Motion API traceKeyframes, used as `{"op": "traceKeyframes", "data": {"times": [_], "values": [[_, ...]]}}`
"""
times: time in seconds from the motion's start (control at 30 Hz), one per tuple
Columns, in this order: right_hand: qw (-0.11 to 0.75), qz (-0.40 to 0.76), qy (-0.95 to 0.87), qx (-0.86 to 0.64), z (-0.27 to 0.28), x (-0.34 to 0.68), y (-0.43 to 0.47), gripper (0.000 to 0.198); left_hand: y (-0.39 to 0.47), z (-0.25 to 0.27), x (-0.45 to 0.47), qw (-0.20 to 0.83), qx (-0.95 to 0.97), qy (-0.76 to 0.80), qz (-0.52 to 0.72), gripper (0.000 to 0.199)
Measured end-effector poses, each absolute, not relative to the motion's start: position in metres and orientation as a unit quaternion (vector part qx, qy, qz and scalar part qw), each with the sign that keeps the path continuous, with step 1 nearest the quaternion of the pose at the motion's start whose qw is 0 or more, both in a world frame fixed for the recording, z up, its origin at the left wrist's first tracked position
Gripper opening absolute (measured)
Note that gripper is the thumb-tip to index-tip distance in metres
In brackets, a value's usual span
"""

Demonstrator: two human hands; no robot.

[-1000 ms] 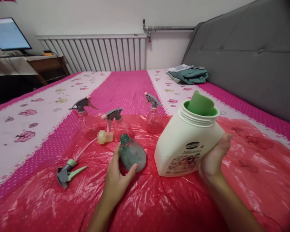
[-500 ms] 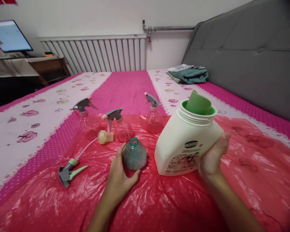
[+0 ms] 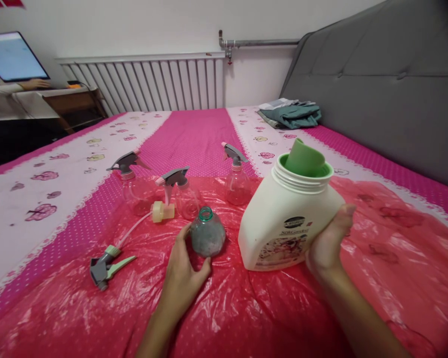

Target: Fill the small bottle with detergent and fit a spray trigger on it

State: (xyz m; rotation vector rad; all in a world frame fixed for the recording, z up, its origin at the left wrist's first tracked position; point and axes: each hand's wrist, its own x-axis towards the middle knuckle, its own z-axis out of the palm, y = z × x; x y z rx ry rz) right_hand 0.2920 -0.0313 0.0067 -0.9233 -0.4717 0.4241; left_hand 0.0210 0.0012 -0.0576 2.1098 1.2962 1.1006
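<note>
My left hand (image 3: 185, 276) curls around a small round green bottle (image 3: 208, 237), fingers along its left side and thumb at its front lower edge. That bottle has an open neck and no cap. In my right hand (image 3: 330, 243) is a large white jug (image 3: 283, 223), gripped at its right side and leaning to the right. A green spout (image 3: 305, 158) shows in the jug's wide mouth. To the left lies a loose grey and green spray trigger (image 3: 104, 268), its tube running to a pale yellow collar-like piece (image 3: 162, 212).
Behind the green bottle stand clear spray bottles with grey and pink triggers, at the left (image 3: 134, 191), middle (image 3: 186, 199) and right (image 3: 238, 186). Red plastic sheeting (image 3: 254, 318) covers the near bed. Folded clothes (image 3: 293, 115) lie farther back. Another person's hand (image 3: 35, 84) is by a monitor (image 3: 15, 55).
The green bottle and my left hand have shifted slightly away from me. The jug and my right hand are nearly unchanged. The other person's hand has come down in front of the monitor.
</note>
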Motion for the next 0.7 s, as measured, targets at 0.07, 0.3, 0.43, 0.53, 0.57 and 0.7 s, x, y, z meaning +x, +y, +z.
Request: {"op": "traceKeyframes", "data": {"times": [0.07,0.3,0.43,0.53,0.57,0.7], "values": [[0.849,0.202,-0.223,-0.435,0.0064,0.2921,-0.0314,0.065,0.0003,-0.0559,0.0213,0.217,0.762,0.470,0.389,0.075],[0.851,0.178,-0.217,-0.443,0.0067,0.2913,-0.0311,0.067,-0.0029,-0.0518,0.0222,0.250,0.744,0.487,0.384,0.068],[0.850,0.183,-0.218,-0.444,0.0072,0.2917,-0.0316,0.067,-0.0035,-0.0524,0.0221,0.254,0.744,0.484,0.385,0.067],[0.849,0.190,-0.221,-0.440,0.0077,0.2912,-0.0324,0.068,-0.0037,-0.0531,0.0223,0.254,0.744,0.483,0.385,0.067],[0.849,0.190,-0.221,-0.439,0.0078,0.2908,-0.0327,0.068,-0.0038,-0.0533,0.0224,0.255,0.744,0.483,0.384,0.067],[0.850,0.192,-0.217,-0.439,0.0083,0.2896,-0.0330,0.067,-0.0044,-0.0533,0.0227,0.249,0.746,0.482,0.386,0.067]]}}
